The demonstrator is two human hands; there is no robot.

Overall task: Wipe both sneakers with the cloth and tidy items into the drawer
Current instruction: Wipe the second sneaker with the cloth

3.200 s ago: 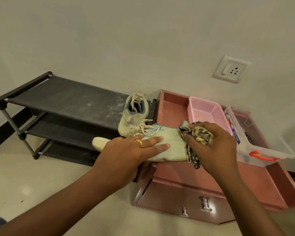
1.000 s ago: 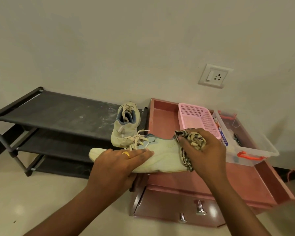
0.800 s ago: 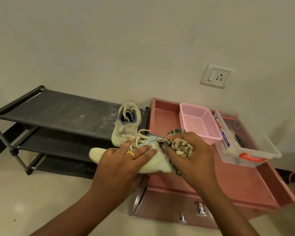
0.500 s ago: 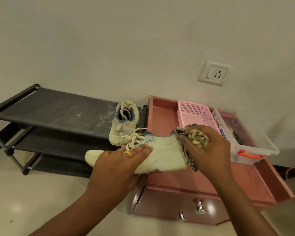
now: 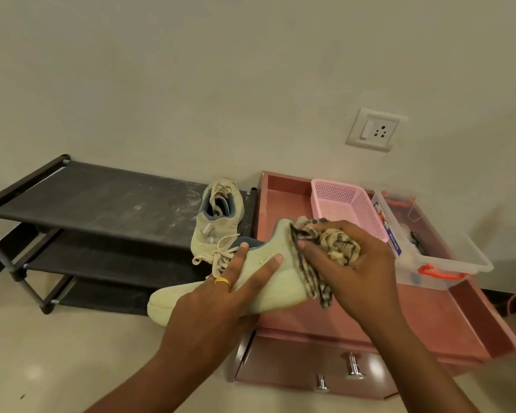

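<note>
While the left hand (image 5: 218, 296) clamps the held sneaker (image 5: 268, 281) at its middle, fingers laid straight across the side and thumb hidden beneath, the right hand (image 5: 361, 272) curls tight around a bunched cloth (image 5: 337, 248) and presses it to the heel end. That sneaker lies on its side, toe jutting past the front left corner of the open drawer (image 5: 283, 204) over the floor, heel above the drawer's flat bottom. A second sneaker (image 5: 218, 225) stands at the right end of the shoe rack (image 5: 102, 201), on the top shelf just beside the drawer's left wall. At the back of the drawer a pink basket (image 5: 349, 204) touches a clear plastic box (image 5: 453, 257) to its right; flat bottom shows in front of them, under the hands.

Both sneakers are pale green and soft-looking, with cream laces and a blue-grey lining. The cloth is mottled brown and cream, crumpled, one tail hanging down. Dark fabric shelves, dusted white, stretch over the rack's tubes. The basket is perforated plastic; the box carries an orange clip. Glossy reddish-brown walls rim the drawer, and two metal knobs (image 5: 353, 368) sit on the front below.
</note>
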